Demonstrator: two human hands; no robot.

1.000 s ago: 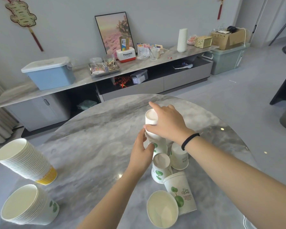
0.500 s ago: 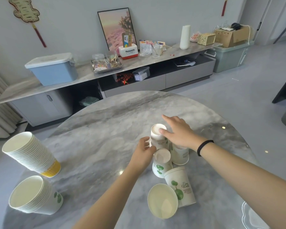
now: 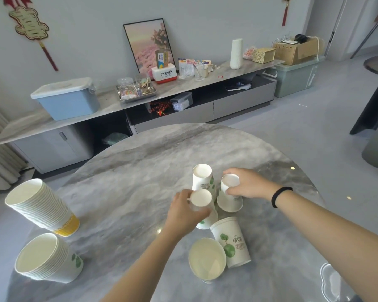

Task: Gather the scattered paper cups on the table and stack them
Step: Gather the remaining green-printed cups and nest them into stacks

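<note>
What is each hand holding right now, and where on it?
Left hand grips an upside-down cup around its side; right hand grips another inverted cup near its base.

My right hand [image 3: 248, 185] came off the inverted stack [image 3: 202, 177], which it had pushed down 1 s ago, and closed around the upside-down cup [image 3: 229, 192] just right of it. My left hand [image 3: 184, 211] left the stack's side and gripped the near inverted cup [image 3: 202, 205] in front.
</note>
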